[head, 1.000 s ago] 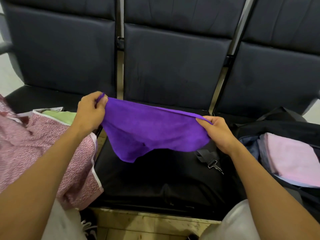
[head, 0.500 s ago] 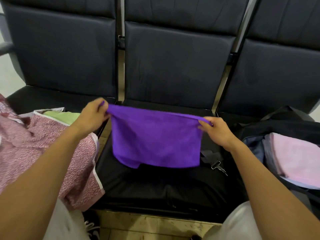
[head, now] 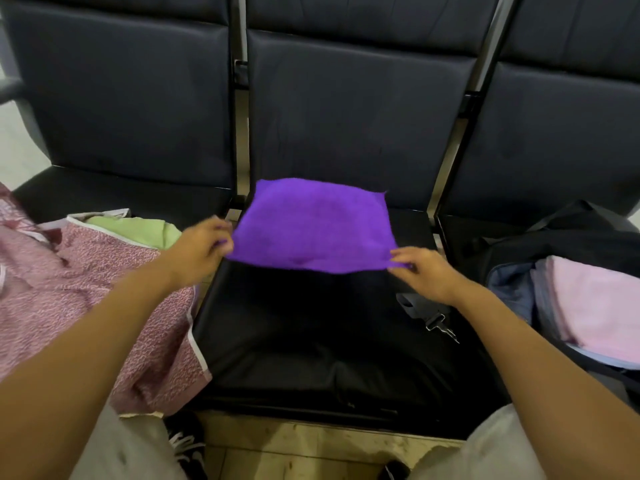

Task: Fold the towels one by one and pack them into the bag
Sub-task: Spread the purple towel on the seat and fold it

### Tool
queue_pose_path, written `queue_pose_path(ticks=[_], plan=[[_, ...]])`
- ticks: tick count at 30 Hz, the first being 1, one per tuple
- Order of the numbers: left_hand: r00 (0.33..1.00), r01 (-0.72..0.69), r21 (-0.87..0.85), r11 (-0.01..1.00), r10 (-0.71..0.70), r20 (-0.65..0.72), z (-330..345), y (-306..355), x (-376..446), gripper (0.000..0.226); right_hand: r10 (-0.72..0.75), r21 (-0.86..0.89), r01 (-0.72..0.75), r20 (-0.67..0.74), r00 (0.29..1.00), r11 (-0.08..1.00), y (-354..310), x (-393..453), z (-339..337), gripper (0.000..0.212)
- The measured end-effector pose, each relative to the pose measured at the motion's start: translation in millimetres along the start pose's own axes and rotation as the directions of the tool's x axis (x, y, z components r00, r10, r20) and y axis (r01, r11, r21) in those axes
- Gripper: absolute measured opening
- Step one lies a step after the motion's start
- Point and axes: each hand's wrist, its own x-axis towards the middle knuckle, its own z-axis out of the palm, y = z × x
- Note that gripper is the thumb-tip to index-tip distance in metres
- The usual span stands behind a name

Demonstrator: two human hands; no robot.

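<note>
Black seat (head: 311,341) under purple towel (head: 311,226), tiled floor (head: 294,448).

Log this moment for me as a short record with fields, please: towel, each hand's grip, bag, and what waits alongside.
towel: purple towel, spread out above the middle black seat
left hand: grip on near left corner
right hand: grip on near right corner
bag: dark bag, open, pink towel inside
waiting: patterned red cloth, green towel, at left
</note>
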Motion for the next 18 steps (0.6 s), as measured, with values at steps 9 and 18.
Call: queue_pose_path(ticks=[9,18], plan=[[0.83,0.004,0.12,0.993,-0.07,0.553,44.1,-22.9,-25.0,0.013,0.161,-0.211,-0.064,0.486,0.859,0.975,-8.3,-20.8,38.7,0.027],[0.699,-0.091,0.221,0.971,-0.096,0.709,49.8,-8.3,-31.4,0.022,0.198,-0.302,-0.038,0.521,0.83,0.953,-6.4,-44.8,48.2,0.042]])
